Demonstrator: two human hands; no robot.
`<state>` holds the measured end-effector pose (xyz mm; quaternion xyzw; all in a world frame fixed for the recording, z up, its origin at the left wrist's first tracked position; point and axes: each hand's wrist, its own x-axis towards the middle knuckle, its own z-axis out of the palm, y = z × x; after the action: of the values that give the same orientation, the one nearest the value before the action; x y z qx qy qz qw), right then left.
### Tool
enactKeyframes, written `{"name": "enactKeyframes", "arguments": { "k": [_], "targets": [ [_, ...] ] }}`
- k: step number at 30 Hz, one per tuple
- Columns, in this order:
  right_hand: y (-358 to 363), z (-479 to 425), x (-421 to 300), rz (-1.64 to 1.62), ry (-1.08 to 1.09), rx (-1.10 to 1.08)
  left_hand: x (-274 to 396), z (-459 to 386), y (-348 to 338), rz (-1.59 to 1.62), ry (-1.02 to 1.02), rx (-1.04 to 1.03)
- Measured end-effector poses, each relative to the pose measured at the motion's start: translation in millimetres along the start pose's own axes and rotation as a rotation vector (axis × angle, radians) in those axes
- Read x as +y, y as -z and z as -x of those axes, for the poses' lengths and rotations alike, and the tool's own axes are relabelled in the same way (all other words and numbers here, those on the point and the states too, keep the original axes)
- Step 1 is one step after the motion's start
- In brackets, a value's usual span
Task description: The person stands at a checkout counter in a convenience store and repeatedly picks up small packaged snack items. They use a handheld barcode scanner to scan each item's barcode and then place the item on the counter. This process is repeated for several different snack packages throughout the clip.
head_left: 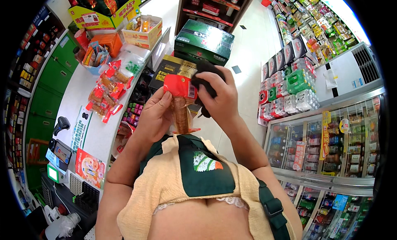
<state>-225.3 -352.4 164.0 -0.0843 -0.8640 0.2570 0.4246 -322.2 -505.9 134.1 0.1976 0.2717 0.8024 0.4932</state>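
Note:
My left hand point(156, 112) holds a packaged food item point(180, 112) by its side; the pack has a red top with a barcode and a clear lower part showing something brown and long. A dark, fuzzy cloth point(208, 80) is in my right hand point(221, 92), touching the pack's upper right edge. Similar red and clear packs point(107, 88) lie in a loose pile on the white counter point(69, 100) to the left. Beside that pile is a clear plastic bag with green print point(133, 64).
Beyond my hands stand a green carton point(204, 39) and a black and gold box point(166, 69). Baskets and display boxes point(144, 30) line the counter's far end. Stacked drink packs point(288, 84) and a glass-doored cooler point(325, 140) are at right. A barcode scanner point(62, 125) sits at left.

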Motion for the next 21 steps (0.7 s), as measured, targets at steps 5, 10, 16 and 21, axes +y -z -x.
{"name": "enactKeyframes", "arguments": {
  "k": [5, 10, 16, 21],
  "targets": [
    [3.5, 16.2, -17.7, 0.056, 0.165, -0.024, -2.0, -4.4, 6.3, 0.022, -0.112, 0.117],
    [-9.8, 28.6, -19.4, -0.014, 0.05, -0.148, -6.8, -11.5, 7.9, 0.042, -0.13, 0.16],
    [6.2, 40.4, -10.5, -0.022, -0.047, -0.34, -5.0, -25.4, 8.6, 0.05, -0.146, 0.175],
    [20.0, 42.7, -3.1, -0.068, -0.087, -0.333, -17.9, -36.5, 28.1, 0.055, -0.074, 0.278]
  ]
}}
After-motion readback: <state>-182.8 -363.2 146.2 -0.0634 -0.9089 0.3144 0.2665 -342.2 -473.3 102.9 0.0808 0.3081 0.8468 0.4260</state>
